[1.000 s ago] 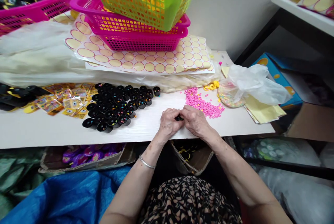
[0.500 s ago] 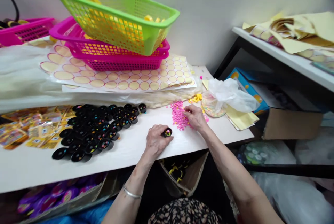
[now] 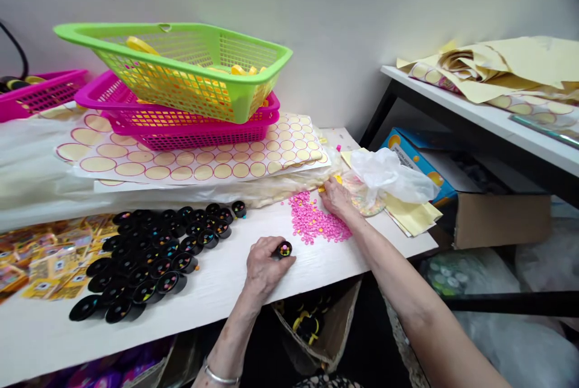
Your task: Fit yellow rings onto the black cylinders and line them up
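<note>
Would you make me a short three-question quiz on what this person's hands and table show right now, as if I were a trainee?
1. True or false: the left hand holds a small black cup with coloured beads inside.
2. The right hand reaches past the pile of pink beads. What does it touch? A) the green basket B) small yellow pieces beside a plastic bag C) the sticker sheets
3. Fill in: the other black cups lie grouped to the ____ of the left hand.

Key: 1 true. 2 B. 3 left.
</note>
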Demonstrator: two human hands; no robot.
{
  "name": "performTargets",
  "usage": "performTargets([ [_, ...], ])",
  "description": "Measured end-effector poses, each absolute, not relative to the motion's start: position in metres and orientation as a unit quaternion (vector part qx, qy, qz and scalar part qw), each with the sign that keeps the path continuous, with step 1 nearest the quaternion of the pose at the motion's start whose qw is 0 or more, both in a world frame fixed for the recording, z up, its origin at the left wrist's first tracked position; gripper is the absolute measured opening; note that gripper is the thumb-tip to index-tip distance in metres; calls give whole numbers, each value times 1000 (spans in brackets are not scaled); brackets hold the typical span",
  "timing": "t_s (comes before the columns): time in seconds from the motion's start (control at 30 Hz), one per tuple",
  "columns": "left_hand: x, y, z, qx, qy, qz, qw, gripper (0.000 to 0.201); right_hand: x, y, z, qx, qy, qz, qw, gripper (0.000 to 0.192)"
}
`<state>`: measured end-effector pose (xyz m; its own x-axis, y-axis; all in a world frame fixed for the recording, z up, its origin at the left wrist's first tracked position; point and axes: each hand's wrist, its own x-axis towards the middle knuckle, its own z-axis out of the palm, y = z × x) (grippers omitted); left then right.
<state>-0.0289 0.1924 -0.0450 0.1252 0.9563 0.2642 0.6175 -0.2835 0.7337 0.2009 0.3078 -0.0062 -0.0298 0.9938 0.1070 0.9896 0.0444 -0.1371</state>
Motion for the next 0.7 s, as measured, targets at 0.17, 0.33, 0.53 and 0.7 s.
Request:
performTargets([
  [0.17, -29, 192, -44, 714, 548, 367, 235, 31, 202, 300, -8, -694, -714, 7, 96, 30],
  [0.33, -30, 192, -44, 713, 550, 367, 235, 31, 205, 301, -11, -685, -721, 18, 104, 28],
  [0.53, -29, 193, -45, 710, 550, 370, 237, 31, 210, 304, -6, -651, -749, 68, 100, 28],
  [0.7, -28, 193, -44, 706, 552, 373, 239, 29, 210, 298, 2, -641, -759, 45, 104, 24],
])
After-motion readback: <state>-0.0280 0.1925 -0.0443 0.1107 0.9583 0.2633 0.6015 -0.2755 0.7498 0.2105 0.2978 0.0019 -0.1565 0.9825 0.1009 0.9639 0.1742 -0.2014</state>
